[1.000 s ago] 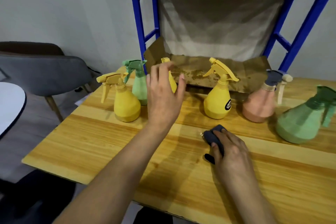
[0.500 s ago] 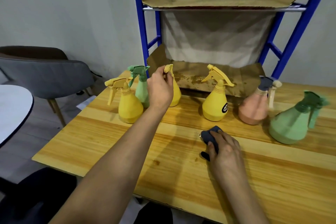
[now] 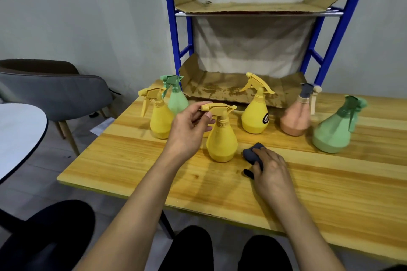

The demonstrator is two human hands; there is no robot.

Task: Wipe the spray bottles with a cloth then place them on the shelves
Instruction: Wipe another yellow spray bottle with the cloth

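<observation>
Our left hand (image 3: 187,132) pinches yellow bottle (image 3: 222,141) by trigger head; right hand (image 3: 271,171) grips dark cloth (image 3: 252,154) just right. Five bottles behind, shelf (image 3: 242,90) far.

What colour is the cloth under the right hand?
Dark grey-blue cloth, seen in the head view.

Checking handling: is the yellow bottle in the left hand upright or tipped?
Upright. The yellow spray bottle stands base-down at the wooden table, neck vertical, left hand pinching its trigger head.
</observation>
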